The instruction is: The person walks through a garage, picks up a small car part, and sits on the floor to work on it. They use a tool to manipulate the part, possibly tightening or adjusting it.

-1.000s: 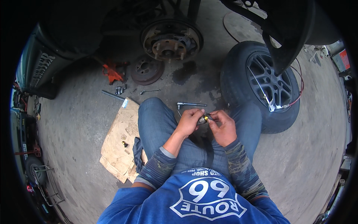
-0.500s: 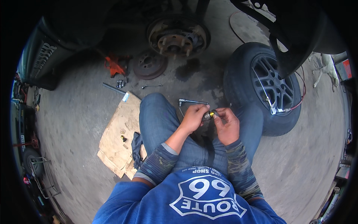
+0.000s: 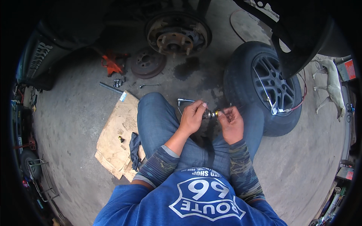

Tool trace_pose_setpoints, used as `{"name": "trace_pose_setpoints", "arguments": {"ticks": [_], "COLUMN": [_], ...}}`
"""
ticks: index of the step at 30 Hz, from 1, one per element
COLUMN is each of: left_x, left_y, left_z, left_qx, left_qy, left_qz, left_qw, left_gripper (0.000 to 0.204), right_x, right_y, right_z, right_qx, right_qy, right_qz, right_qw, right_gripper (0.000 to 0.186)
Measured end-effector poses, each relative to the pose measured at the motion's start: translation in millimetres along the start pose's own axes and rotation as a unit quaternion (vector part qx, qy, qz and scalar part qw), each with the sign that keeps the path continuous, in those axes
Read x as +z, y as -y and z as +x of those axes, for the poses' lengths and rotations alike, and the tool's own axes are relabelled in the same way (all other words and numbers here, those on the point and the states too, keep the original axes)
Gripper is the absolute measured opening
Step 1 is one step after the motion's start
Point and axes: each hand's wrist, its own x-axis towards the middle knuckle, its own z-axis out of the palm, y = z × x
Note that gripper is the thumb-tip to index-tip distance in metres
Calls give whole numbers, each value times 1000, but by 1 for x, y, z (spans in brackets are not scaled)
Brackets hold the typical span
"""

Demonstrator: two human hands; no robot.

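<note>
Over my lap, my left hand point(image 3: 191, 119) pinches a small grey metal brake cylinder point(image 3: 207, 114) between thumb and fingers. My right hand point(image 3: 232, 124) has its fingertips closed on a small gold-coloured piston point(image 3: 216, 113) at the cylinder's right end. Fingers cover part of both, so I cannot tell whether the piston sits inside the bore. Just beyond my left hand a ratchet handle point(image 3: 191, 100) lies on the floor. Left of my leg, a cardboard sheet point(image 3: 113, 128) bears a gold-and-black small part point(image 3: 121, 139), a small spring point(image 3: 123, 147) and a dark cloth point(image 3: 134, 150).
Ahead is an exposed wheel hub point(image 3: 175, 43), with a brake drum point(image 3: 147, 64), red jack stand point(image 3: 112, 64), sockets point(image 3: 118, 82) and a wrench point(image 3: 150, 85) nearby. At right lies a wheel point(image 3: 241, 94) bearing an air gun point(image 3: 274, 109). A dog point(image 3: 333, 83) stands farther right.
My hands have drawn slightly apart, so more of the cylinder and piston shows between them. The dog has come farther into view at the right.
</note>
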Motion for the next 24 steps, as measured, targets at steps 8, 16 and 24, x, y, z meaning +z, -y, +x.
{"name": "trace_pose_setpoints", "arguments": {"ticks": [8, 16, 24], "left_x": [0, -3, -3], "left_y": [-7, -11, -9], "left_z": [-2, -3, -2], "left_qx": [100, 129, 135], "left_qy": [-31, -11, -17], "left_qz": [11, 34, 31], "left_qw": [994, 991, 990], "left_gripper": [16, 13, 12], "right_x": [13, 13, -2], "right_y": [-8, -10, 0], "right_z": [0, 1, 6], "right_qx": [-45, -23, 64], "right_qy": [-57, -41, 52], "right_qz": [-20, -68, 93], "right_qw": [997, 997, 992], "right_gripper": [16, 20, 13]}}
